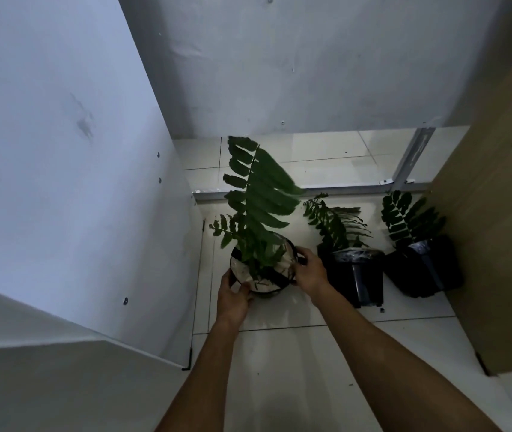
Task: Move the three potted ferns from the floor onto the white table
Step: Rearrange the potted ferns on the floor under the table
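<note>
1. We've got our left hand [233,296] and right hand [308,269] gripping the nearest fern pot [264,269], low over the tiled floor [279,353].
2. The other two ferns [346,260] [419,254] sit on the floor beside it, to the right.

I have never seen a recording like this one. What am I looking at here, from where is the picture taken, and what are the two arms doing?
There is one picture, taken by a camera worn on a person's head and looking down, so the two bare arms are that person's own. No machine is involved. Three potted ferns are on a pale tiled floor, between a white panel on the left and a brown board on the right. The left hand and the right hand grip the sides of the nearest fern pot. The middle fern and the right fern stand untouched in black pots. Whether the gripped pot has left the floor, I cannot tell.
</note>
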Motion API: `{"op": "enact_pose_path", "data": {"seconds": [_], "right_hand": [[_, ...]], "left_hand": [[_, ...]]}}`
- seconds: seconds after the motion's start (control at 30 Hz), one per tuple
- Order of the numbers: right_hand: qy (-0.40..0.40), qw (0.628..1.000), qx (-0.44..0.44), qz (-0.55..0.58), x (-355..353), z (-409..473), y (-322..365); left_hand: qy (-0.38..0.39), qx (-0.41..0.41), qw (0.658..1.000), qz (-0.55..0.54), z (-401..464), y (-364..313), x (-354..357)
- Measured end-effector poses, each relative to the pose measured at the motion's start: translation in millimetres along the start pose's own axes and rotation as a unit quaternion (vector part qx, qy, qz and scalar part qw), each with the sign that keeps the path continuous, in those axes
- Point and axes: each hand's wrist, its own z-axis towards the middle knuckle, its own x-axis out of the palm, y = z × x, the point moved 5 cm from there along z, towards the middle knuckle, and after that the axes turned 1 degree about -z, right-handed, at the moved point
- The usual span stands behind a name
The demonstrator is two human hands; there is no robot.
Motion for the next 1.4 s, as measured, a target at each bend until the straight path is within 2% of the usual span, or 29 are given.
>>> {"op": "enact_pose_path", "data": {"seconds": [0.13,0.3,0.37,0.53,0.6,0.67,0.8,0.93,1.03,1.23,1.4], "right_hand": [[0.005,1.0,0.015,-0.013,1,-2,1],[-0.023,0.999,-0.016,-0.033,-21,-29,14],[-0.041,0.998,-0.035,-0.019,-40,-43,22],[-0.161,0.986,-0.05,0.001,-98,-65,33],[-0.22,0.974,-0.048,-0.01,-124,-65,30],[-0.245,0.969,-0.026,-0.026,-143,-58,26],[-0.199,0.975,0.066,-0.069,-164,-26,8],[-0.119,0.979,0.154,-0.056,-167,-13,-7],[-0.074,0.977,0.198,0.004,-164,-12,-10],[-0.074,0.973,0.203,0.084,-167,-22,-5],[-0.069,0.981,0.152,0.102,-166,-23,-6]], "left_hand": [[-0.005,-0.049,0.999,0.007,-3,6,2],[-0.099,-0.115,0.988,0.014,-30,18,11],[-0.11,-0.145,0.983,0.011,-44,18,31],[-0.023,-0.189,0.981,-0.023,-69,-3,107],[0.012,-0.186,0.982,-0.009,-66,-14,137],[0.023,-0.174,0.984,0.02,-50,-17,159],[0.018,-0.199,0.976,0.088,12,24,192],[0.057,-0.216,0.968,0.115,-5,3,194],[0.092,-0.232,0.964,0.087,-18,-11,193],[0.109,-0.262,0.959,0.001,-28,-14,180],[0.13,-0.192,0.97,-0.066,-24,-12,175]]}}
